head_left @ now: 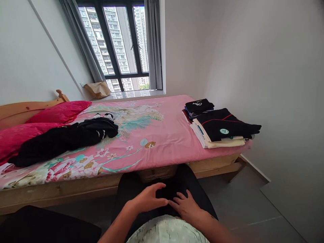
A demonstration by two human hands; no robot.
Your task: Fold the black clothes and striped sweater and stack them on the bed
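Observation:
Over my lap in dark trousers (186, 175), my left hand (149, 199) is open, thumb and fingers apart, holding nothing. Beside it my right hand (186, 206) is open too, its fingers spread and empty. The fingertips of the two hands come close together; whether they touch I cannot tell. In front of my knees is a bed with a pink floral sheet (167, 135). Black clothing (65, 140) lies loosely on its left part. At the right end sit a folded black garment with red piping (225, 123) on pale folded clothes (222, 143), and a smaller folded black garment (199, 105) behind.
Red pillows (60, 111) lean by the wooden headboard (30, 106) at the left. A brown paper bag (97, 89) stands on the windowsill between grey curtains (155, 44). The wooden bed frame (215, 165) runs before my knees. A black seat-like surface (48, 224) is at lower left.

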